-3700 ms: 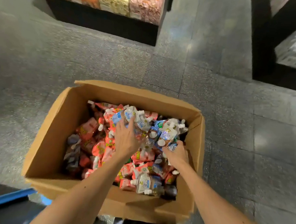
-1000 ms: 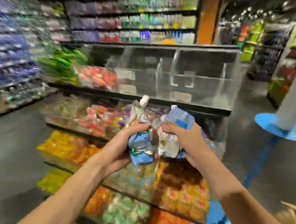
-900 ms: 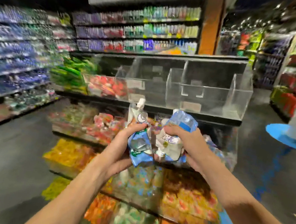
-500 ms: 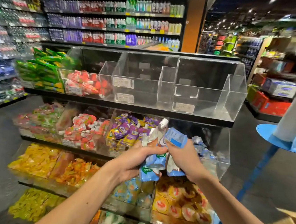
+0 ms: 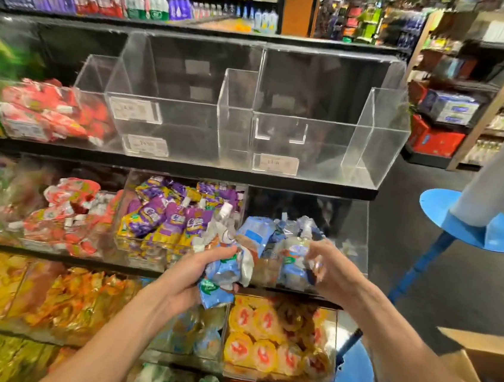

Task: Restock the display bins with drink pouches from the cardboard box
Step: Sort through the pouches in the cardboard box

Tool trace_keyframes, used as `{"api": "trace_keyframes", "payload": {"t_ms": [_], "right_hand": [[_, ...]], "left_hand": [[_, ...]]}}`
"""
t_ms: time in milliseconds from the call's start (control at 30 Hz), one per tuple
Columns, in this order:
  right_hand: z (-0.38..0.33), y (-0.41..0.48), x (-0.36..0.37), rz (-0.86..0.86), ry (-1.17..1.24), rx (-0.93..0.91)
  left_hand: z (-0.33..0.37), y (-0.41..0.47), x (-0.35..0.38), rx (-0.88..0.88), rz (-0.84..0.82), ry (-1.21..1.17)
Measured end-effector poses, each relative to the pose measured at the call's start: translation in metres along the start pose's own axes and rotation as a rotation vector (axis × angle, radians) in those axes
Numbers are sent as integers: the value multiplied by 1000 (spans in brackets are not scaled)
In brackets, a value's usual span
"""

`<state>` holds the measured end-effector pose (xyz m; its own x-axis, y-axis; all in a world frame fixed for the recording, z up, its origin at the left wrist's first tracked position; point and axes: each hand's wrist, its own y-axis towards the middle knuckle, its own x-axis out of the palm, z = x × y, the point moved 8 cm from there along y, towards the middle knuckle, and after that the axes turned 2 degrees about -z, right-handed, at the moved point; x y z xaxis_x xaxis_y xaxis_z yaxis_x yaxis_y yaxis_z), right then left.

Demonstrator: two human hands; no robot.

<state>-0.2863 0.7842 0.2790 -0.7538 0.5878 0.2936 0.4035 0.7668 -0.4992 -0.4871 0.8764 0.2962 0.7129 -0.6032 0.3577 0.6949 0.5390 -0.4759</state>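
— Where does the view look from?

— From the person's head, wide-angle, facing forward and tilted down at a tiered rack of clear display bins (image 5: 312, 141).

— How near?

— Close. Both forearms enter from the bottom edge. The left hand (image 5: 195, 275), gripping drink pouches (image 5: 223, 272), and the blurred right hand (image 5: 326, 270) sit mid-frame before the middle tier.

— And at the edges?

— Bottle shelves (image 5: 139, 4) run along the top, a blue stand (image 5: 471, 226) is at the right, and a corner of the cardboard box (image 5: 488, 355) is at the lower right.
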Motion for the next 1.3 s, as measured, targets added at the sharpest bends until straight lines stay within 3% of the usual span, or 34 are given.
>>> {"api": "trace_keyframes", "payload": {"t_ms": [267,433,600,700,767,933,1000,1067,1133,1233,1300], "right_hand": [[21,34,-7,-5,151,68],[13,51,-22,152,133,75],[-23,66,-54,325,-285,-84],[-53,70,-69,598,-872,-161],[-66,77,-70,667,-1205,-199],[-77,117,-74,595,-1642,-191],[-71,130,-77,511,-1624,-220],[-63,142,-85,401,-1389,-281],[-59,155,-92,358,-1308,-285],[-59,167,-94,344,-1417,-131],[-62,170,-93,317,-1512,-133]], "left_hand": [[6,54,-20,-39,-55,-53],[15,80,-19,-49,-149,-46],[16,99,-2,-119,-211,44],[18,107,16,-138,-270,53],[19,112,26,-131,-273,34],[28,123,38,-49,-209,52],[27,127,42,-49,-200,60],[29,131,45,-58,-199,62],[31,136,50,-50,-204,71],[33,141,48,-44,-129,55],[30,142,47,-67,-96,59]]}}
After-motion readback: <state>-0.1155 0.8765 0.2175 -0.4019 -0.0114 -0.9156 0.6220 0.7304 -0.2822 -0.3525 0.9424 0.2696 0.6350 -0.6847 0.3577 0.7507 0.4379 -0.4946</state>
